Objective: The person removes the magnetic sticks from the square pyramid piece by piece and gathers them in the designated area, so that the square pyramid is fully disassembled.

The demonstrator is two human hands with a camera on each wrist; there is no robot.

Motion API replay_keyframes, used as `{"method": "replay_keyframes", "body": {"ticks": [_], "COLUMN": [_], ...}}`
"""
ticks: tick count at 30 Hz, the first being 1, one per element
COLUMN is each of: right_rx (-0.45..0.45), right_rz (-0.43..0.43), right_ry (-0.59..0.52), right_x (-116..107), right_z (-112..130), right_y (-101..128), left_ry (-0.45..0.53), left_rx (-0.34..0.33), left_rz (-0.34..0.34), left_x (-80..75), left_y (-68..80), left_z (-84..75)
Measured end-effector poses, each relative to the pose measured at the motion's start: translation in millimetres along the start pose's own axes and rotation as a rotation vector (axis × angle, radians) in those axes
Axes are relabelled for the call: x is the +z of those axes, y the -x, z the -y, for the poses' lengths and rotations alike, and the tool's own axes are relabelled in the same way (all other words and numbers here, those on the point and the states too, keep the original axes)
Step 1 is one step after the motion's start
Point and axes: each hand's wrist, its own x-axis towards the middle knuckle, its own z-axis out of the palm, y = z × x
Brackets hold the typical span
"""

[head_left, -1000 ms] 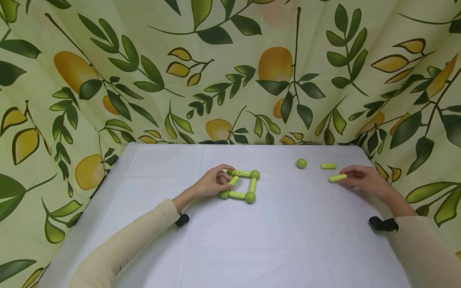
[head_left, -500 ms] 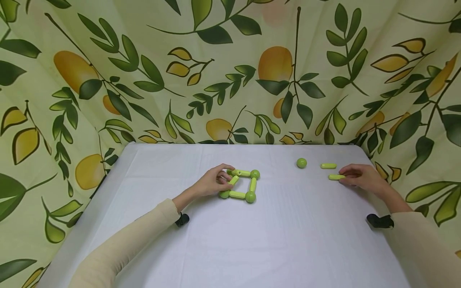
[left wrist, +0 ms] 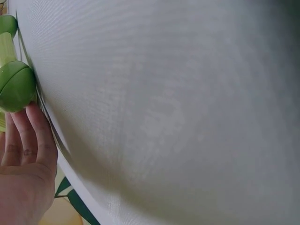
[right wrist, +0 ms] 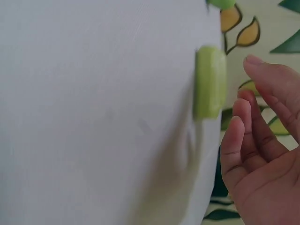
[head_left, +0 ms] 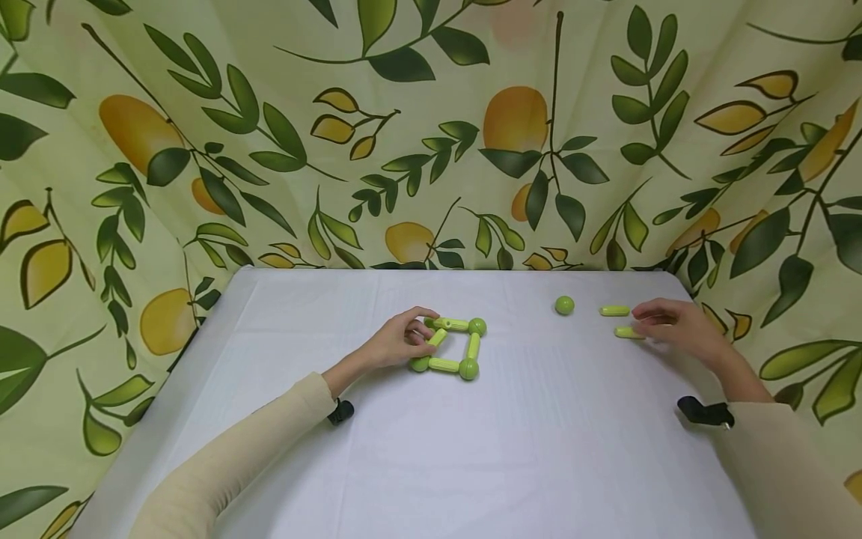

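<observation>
1. The white table [head_left: 431,464] lay under both of my hands, with the leaf-and-lemon print cloth [head_left: 202,112] hanging beyond them.
2. My left hand [head_left: 397,346] rested at the left side of the green rod-and-ball square [head_left: 450,346]. Its fingers curled about the near-left corner rod, and in the left wrist view the fingertips [left wrist: 33,126] touched a green ball [left wrist: 16,86] of that frame.
3. My right hand [head_left: 676,329] hovered well to the right of the square, fingers apart and relaxed, gripping nothing. In the right wrist view a gap showed between its fingertips [right wrist: 241,110] and the loose rod.
4. That loose green rod [head_left: 628,332] lay on the table just left of my right fingertips. A second rod [head_left: 614,311] lay just beyond it, and a loose green ball [head_left: 564,305] sat further left, towards the square.
5. I judged the step in hand to be the picking of a rod. To do it well I thought it best to pinch the nearer rod at its middle from above, so it would not roll, while the left hand steadied the square.
</observation>
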Motion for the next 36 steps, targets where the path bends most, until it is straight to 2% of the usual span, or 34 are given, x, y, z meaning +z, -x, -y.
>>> {"method": "replay_keyframes", "body": {"ticks": [5, 10, 12, 14, 21, 26, 29, 33, 36], "right_rx": [-0.074, -0.101, -0.101, -0.113, -0.204, -0.243, -0.261, -0.252, -0.241], "right_rz": [0.003, 0.063, 0.096, 0.133, 0.243, 0.295, 0.328, 0.359, 0.393], "right_ry": [-0.064, -0.139, -0.173, -0.196, -0.261, -0.265, -0.266, -0.255, -0.253], "right_x": [12.0, 32.4, 41.1, 50.2, 81.4, 96.8, 104.3, 120.1, 133.4], "right_z": [15.4, 30.0, 37.2, 43.5, 67.6, 93.9, 107.7, 107.3, 104.7], "right_y": [-6.4, -16.2, -20.6, -25.4, -42.1, -45.1, -45.3, -50.4, -55.0], "left_ry": [0.025, 0.045, 0.044, 0.051, 0.013, -0.007, -0.006, 0.036, 0.056], "left_rx": [0.019, 0.024, 0.035, 0.046, 0.047, 0.060, 0.085, 0.118, 0.110], "left_rz": [0.003, 0.033, 0.037, 0.034, 0.037, 0.066, 0.079, 0.102, 0.127], "left_x": [-0.9, -5.2, -6.0, -5.5, -1.7, -2.6, -4.1, -7.5, -10.6], "left_y": [3.6, 10.4, 11.1, 10.4, -0.1, -2.8, -1.0, 3.8, 6.0], "left_z": [-8.7, -28.9, -30.8, -27.9, 0.2, 2.2, -1.7, -16.5, -27.8]}}
